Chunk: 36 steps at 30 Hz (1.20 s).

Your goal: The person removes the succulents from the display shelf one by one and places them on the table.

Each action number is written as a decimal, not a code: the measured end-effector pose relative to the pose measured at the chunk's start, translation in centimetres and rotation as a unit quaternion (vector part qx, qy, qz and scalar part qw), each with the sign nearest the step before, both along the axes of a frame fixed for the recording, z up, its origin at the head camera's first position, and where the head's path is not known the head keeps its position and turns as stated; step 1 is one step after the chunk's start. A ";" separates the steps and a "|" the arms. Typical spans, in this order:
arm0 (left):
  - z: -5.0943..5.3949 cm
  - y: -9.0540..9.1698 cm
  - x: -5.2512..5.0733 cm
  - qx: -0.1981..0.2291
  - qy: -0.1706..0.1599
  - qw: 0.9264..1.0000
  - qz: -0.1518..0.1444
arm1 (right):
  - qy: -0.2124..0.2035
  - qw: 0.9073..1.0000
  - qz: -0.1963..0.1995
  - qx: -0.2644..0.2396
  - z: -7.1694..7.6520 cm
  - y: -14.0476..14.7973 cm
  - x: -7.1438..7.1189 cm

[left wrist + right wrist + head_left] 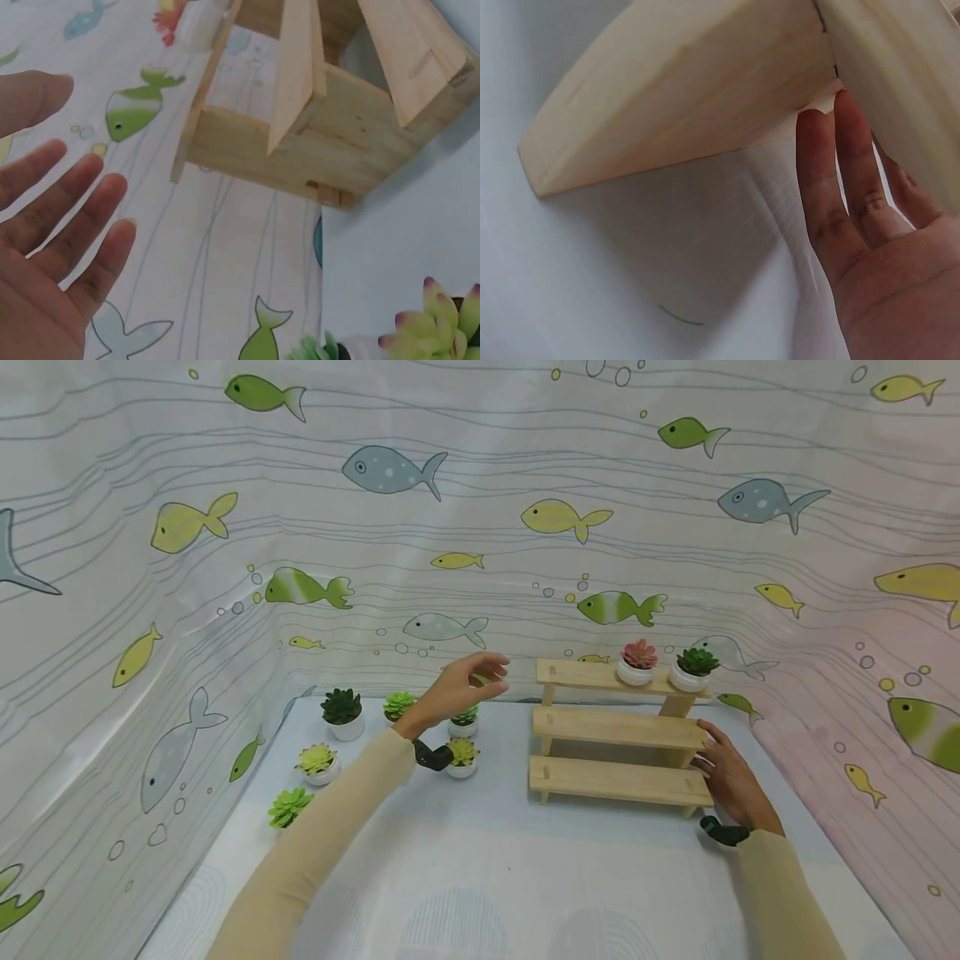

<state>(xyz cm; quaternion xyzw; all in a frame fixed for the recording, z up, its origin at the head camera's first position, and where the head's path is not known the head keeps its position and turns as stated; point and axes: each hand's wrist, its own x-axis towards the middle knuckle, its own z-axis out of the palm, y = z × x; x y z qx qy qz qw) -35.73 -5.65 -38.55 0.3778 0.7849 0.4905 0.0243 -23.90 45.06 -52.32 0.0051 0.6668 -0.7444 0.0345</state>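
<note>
My left hand (463, 687) hangs in the air left of a three-tier wooden plant stand (618, 727), holding nothing. In the left wrist view its fingers (97, 202) are spread and loosely bent. Below it are small potted succulents, among them a yellow-green one (463, 755) and a green one (465, 717). My right hand (731, 777) grips the right end of the stand's middle tier. The right wrist view shows its fingers (821, 172) reaching along the wood, their tips partly hidden. On the top tier stand a pink potted succulent (637, 662) and a dark green one (693, 668).
More potted succulents stand on the left of the table (480, 860): a dark green one (342, 713), a yellow-green one (318, 763) and a bright green one (289, 808) partly behind the left sleeve. A fish-patterned curtain (480, 543) encloses the back and sides.
</note>
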 end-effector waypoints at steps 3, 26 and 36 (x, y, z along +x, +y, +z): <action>0.3 1.4 -0.1 0.000 0.004 1.000 0.002 | 0.004 1.000 0.002 -0.001 -0.2 0.0 0.0; 0.1 11.0 -0.8 0.026 0.001 1.000 0.007 | -0.010 1.000 -0.015 0.019 -0.6 0.2 -0.5; -0.5 14.9 -1.2 0.042 -0.029 0.999 -0.008 | -0.012 1.000 -0.014 0.005 -0.2 -0.1 -0.2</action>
